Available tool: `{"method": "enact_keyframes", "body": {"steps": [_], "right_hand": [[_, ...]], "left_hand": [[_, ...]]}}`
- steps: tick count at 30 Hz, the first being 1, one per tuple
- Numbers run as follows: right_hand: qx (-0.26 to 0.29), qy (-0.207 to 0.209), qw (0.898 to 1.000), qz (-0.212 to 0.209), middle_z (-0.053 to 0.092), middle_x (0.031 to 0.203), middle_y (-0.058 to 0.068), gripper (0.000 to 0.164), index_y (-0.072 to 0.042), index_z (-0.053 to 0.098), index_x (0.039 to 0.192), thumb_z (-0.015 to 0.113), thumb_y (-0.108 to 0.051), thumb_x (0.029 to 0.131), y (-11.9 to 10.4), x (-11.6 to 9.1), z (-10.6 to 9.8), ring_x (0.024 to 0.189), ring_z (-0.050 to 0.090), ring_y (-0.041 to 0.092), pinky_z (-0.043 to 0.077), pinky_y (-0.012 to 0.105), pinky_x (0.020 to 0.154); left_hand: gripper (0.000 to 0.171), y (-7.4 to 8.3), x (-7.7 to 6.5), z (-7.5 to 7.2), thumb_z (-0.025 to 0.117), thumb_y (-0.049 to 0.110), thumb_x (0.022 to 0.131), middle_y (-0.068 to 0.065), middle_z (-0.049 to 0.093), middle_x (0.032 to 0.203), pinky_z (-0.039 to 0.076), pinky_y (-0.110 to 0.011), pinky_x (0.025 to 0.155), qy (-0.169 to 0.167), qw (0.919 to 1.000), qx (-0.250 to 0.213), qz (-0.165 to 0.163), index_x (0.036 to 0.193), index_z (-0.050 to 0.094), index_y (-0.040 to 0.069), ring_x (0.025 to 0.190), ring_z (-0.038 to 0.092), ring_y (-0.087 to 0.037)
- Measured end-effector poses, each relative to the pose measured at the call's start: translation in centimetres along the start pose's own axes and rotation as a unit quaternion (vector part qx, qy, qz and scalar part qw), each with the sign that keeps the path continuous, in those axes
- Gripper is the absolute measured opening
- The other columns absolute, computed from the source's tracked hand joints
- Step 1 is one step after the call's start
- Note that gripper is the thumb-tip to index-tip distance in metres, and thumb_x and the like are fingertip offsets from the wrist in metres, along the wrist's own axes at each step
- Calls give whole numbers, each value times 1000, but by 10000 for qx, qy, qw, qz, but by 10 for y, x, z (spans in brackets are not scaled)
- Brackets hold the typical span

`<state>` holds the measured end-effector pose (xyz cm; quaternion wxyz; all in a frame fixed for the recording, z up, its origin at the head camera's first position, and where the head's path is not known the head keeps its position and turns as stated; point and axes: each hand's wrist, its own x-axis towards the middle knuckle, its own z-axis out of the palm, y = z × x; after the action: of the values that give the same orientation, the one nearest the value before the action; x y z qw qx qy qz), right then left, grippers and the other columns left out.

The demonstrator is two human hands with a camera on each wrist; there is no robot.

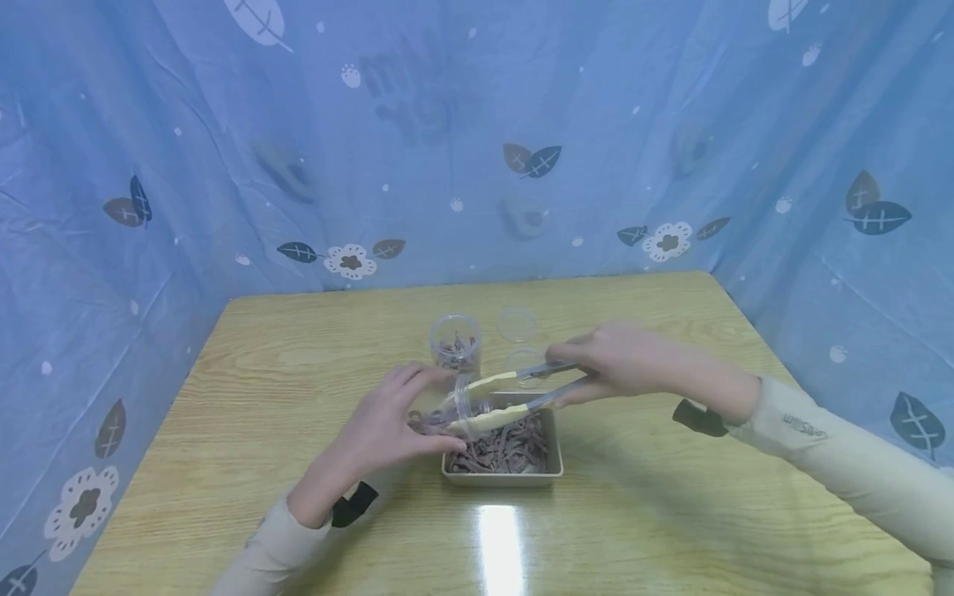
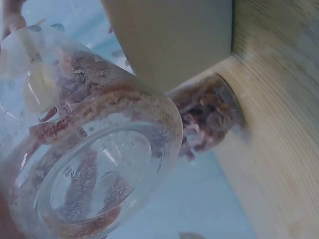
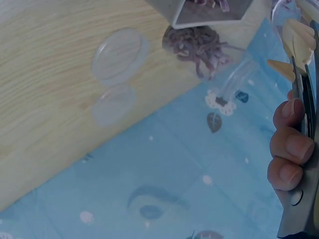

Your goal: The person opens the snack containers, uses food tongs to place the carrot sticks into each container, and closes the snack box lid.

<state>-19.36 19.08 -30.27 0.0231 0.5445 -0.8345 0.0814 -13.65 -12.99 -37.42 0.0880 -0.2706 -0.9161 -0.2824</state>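
My left hand (image 1: 380, 422) grips a clear plastic jar (image 2: 99, 149), tilted on its side above a beige tray (image 1: 503, 480). Brownish-purple strips lie along the jar's inner wall. With my right hand (image 1: 614, 360) I hold metal tongs (image 1: 540, 370) with yellowish tips, which point into the jar's mouth; in the right wrist view, fingers (image 3: 291, 144) curl round the handle. Similar strips (image 1: 514, 447) fill the tray. What the tips pinch inside the jar I cannot tell.
Behind the tray stands a second clear jar (image 1: 456, 343), partly filled with the same strips. To its right lie a clear lid (image 3: 119, 55) and a smaller clear disc (image 3: 114, 104). A blue patterned curtain (image 1: 455, 149) closes off the wooden table (image 1: 313, 348) at the back and sides.
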Motion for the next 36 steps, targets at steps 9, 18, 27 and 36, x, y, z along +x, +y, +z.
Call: {"method": "enact_keyframes", "body": {"steps": [9,18,27,36], "right_hand": [[-343,415,9984,-187,50,64,-15,43,-17,58,103,72,-45,75,14,-17,-10,47,30,-6,30,10,42],[-1235,33,9922,-176,65,86,-7,52,-15,58,106,69,-53,74,25,-22,-14,47,33,-1,27,14,39],[-1973,-433,9776,-596,53,77,-8,63,-17,57,112,52,-69,77,29,-11,-14,55,42,5,36,18,45],[-2850,-478,9492,-1248,49,77,-6,76,-19,55,120,59,-71,65,27,11,-28,64,42,11,37,22,56]], "left_hand": [[85,-16,-11,-10,77,59,59,6,52,130,41,-50,100,76,9990,-228,-375,132,49,24,120,48,-19],[86,-27,-22,-9,78,58,59,5,54,127,43,-52,97,169,9977,-199,-628,133,48,24,118,50,-20],[84,-30,-25,-2,80,52,60,3,55,127,43,-54,95,74,9971,-286,-704,132,48,24,117,51,-21],[84,-31,-27,2,80,53,61,4,53,130,43,-54,96,-48,9966,-380,-725,133,47,25,119,49,-22]]}}
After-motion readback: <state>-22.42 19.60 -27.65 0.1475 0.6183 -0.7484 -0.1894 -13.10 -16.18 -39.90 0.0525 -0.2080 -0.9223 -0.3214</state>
